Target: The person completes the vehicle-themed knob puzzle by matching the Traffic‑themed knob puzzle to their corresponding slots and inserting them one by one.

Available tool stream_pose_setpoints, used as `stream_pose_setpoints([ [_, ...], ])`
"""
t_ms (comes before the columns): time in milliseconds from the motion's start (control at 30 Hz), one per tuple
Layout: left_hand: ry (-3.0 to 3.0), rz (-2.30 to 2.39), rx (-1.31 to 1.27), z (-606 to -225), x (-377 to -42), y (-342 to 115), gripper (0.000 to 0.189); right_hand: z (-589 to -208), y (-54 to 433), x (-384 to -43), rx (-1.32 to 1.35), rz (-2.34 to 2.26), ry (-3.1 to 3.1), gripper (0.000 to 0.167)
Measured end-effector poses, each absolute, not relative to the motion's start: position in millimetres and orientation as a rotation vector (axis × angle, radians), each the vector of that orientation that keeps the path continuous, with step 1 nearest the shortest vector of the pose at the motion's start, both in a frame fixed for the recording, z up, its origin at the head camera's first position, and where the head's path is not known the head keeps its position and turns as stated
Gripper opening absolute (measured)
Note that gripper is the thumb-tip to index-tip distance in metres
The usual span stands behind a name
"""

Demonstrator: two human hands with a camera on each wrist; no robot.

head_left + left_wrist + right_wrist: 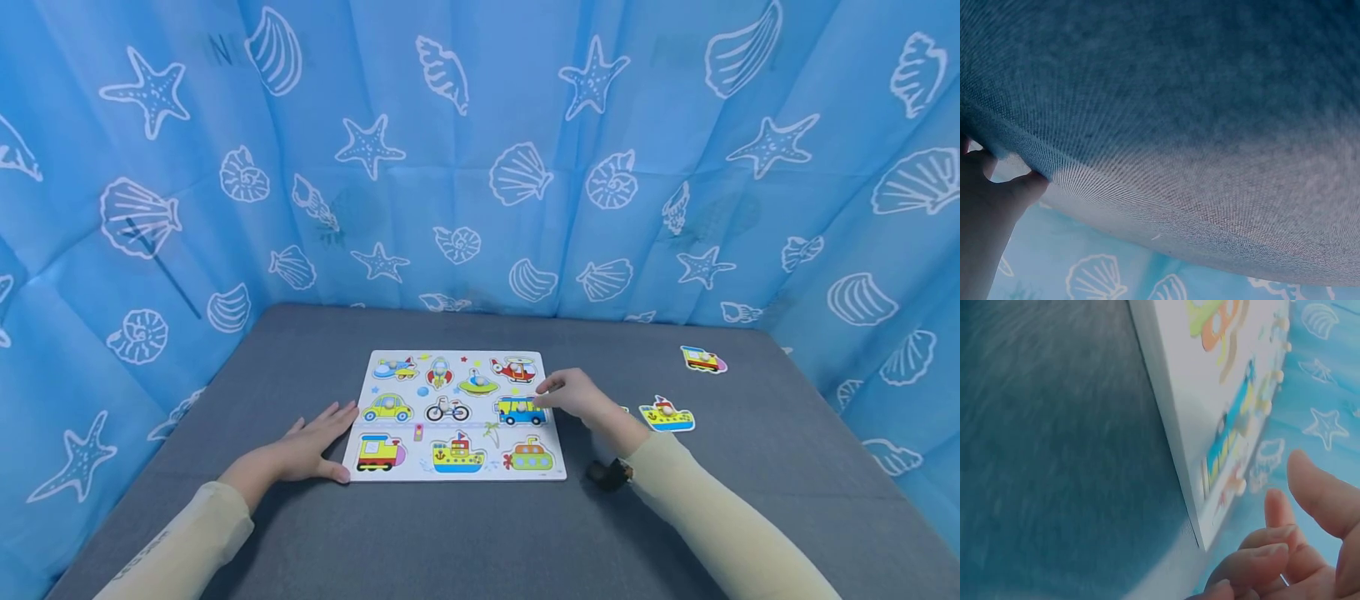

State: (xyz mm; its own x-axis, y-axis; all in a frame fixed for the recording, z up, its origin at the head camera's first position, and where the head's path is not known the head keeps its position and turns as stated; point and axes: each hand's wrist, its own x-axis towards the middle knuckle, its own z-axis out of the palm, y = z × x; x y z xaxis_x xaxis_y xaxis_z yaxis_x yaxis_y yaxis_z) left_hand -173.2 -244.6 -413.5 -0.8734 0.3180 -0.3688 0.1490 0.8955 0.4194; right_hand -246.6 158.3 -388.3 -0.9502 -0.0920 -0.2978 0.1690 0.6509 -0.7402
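Observation:
A white vehicle puzzle board lies flat on the table. My left hand rests beside it, fingers spread, fingertips at its left edge. Over the right edge hovers my right hand, close to the blue-and-yellow bus piece; the right wrist view shows its fingers loosely bent with nothing between them. Knobbed pieces sit in the upper two rows, including the helicopter, car and bicycle. Along the bottom row, the train, ship and submarine pictures show no knobs.
Loose on the grey table, right of the board, lie a train piece and a ship piece. The right wrist mostly hides another small piece. A blue shell-patterned curtain hangs behind the table.

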Motion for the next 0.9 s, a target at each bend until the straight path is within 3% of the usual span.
stream_pose_setpoints([
  [900, 2.631, 0.561, 0.371, -423.5, -175.9, -251.8, 0.121, -362.2, 227.3, -235.1, 0.04, -1.202, 2.587, 0.028],
])
